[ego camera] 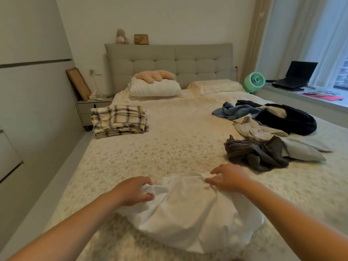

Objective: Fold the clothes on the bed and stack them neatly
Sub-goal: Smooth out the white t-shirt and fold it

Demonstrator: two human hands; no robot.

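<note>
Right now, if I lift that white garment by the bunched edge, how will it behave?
Probably floppy: the white garment already lies in soft folds and billows on the bed. It looks thin, so likely light. With the left hand gripping only one edge, the rest should hang and drape.

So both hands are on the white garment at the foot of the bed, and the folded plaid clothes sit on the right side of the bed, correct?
Not quite. The head view shows the folded plaid clothes on the left side of the bed, near the nightstand. The rest holds: the left hand and right hand are both on the white garment.
</note>
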